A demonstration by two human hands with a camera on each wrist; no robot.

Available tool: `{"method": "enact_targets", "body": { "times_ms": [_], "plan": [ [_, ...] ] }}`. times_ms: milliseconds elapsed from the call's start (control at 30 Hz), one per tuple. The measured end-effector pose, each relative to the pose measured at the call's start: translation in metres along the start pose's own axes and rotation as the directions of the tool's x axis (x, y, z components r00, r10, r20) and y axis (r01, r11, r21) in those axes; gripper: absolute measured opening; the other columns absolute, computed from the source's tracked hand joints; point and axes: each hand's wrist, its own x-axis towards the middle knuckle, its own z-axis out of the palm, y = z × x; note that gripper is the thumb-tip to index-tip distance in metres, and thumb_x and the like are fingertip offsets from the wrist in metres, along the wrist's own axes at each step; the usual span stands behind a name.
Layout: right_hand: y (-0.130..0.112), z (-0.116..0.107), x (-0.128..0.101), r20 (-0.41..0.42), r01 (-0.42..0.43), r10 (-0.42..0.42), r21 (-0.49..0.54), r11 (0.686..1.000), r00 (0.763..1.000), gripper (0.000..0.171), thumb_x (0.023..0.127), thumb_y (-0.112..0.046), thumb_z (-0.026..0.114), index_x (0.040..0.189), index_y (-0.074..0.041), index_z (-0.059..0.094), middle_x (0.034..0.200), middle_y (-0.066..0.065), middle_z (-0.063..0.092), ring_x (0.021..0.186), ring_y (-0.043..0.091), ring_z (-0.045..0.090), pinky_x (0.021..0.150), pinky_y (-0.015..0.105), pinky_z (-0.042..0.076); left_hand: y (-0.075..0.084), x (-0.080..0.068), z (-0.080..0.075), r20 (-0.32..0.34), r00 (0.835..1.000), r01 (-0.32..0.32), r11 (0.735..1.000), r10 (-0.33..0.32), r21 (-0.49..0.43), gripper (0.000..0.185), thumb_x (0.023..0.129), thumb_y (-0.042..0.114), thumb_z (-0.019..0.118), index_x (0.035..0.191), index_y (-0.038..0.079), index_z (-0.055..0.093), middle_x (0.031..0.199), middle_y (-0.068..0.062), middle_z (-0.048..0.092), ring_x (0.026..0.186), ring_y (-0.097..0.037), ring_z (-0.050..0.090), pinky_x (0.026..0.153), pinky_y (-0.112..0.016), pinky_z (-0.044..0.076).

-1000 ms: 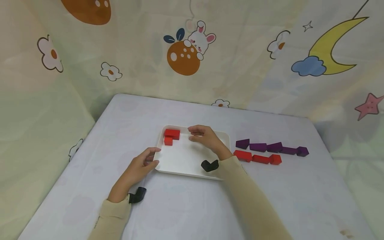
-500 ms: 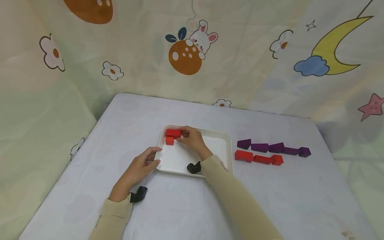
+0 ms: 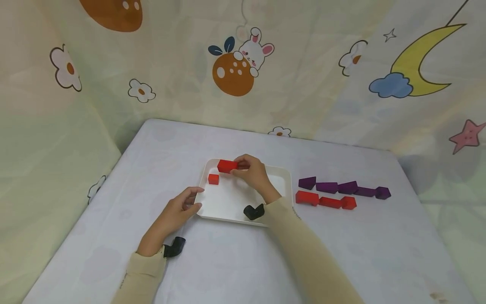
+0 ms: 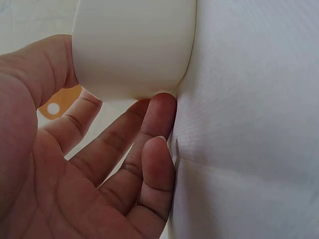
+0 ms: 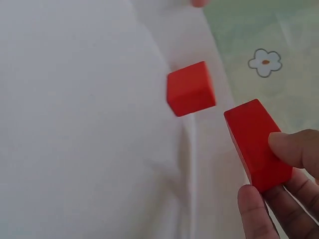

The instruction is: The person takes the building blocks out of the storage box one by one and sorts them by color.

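The long red block (image 3: 227,165) has come up off the small cube (image 3: 213,179), pinched at its right end by the right hand (image 3: 253,173), lying sideways over the tray (image 3: 231,202), while the left hand (image 3: 172,215) touches the tray's corner with loose fingers.

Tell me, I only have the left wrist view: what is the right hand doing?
Observer: The right hand pinches a long red block above the tray's far left corner.
Operator: Anything else in the tray?
Observer: A small red cube lies near the left rim, apart from the held block.
Operator: More blocks around?
Observer: A purple row and a red row lie on the table right of the tray.
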Motion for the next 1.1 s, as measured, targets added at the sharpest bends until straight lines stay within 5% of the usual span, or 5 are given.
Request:
{"method": "enact_targets", "body": {
  "times_ms": [367, 800, 1100],
  "plan": [
    [0.015, -0.056, -0.038, -0.001, 0.142, -0.143, 0.109, 0.984, 0.99, 0.038, 0.097, -0.005, 0.08, 0.133, 0.0, 0.07, 0.133, 0.019, 0.072, 0.126, 0.038, 0.067, 0.102, 0.047, 0.059, 0.001, -0.001, -0.003, 0.003, 1.0, -0.031, 0.999, 0.031, 0.011, 0.046, 0.105, 0.013, 0.067, 0.15, 0.015, 0.056, 0.146, -0.025, 0.064, 0.119, -0.036, 0.066, 0.097, -0.049, 0.055],
    [0.047, -0.114, -0.076, -0.065, 0.147, -0.142, 0.078, 0.986, 0.988, 0.04, 0.098, -0.004, 0.079, 0.135, 0.003, 0.068, 0.135, 0.021, 0.07, 0.13, 0.036, 0.065, 0.1, 0.019, 0.052, 0.001, 0.0, 0.0, -0.002, 0.999, -0.034, 0.999, 0.035, 0.015, 0.046, 0.105, 0.014, 0.068, 0.15, 0.013, 0.056, 0.145, -0.026, 0.065, 0.122, -0.039, 0.066, 0.096, -0.048, 0.054],
    [0.076, -0.16, -0.106, -0.126, 0.131, -0.124, 0.047, 0.99, 0.984, 0.046, 0.1, -0.001, 0.076, 0.143, 0.005, 0.063, 0.137, 0.027, 0.068, 0.114, 0.002, 0.064, 0.096, 0.013, 0.051, 0.002, 0.0, 0.0, 0.002, 1.0, -0.025, 0.999, 0.025, 0.02, 0.047, 0.106, 0.015, 0.068, 0.151, 0.014, 0.056, 0.145, -0.025, 0.065, 0.12, -0.036, 0.066, 0.095, -0.045, 0.053]
  ]
}}
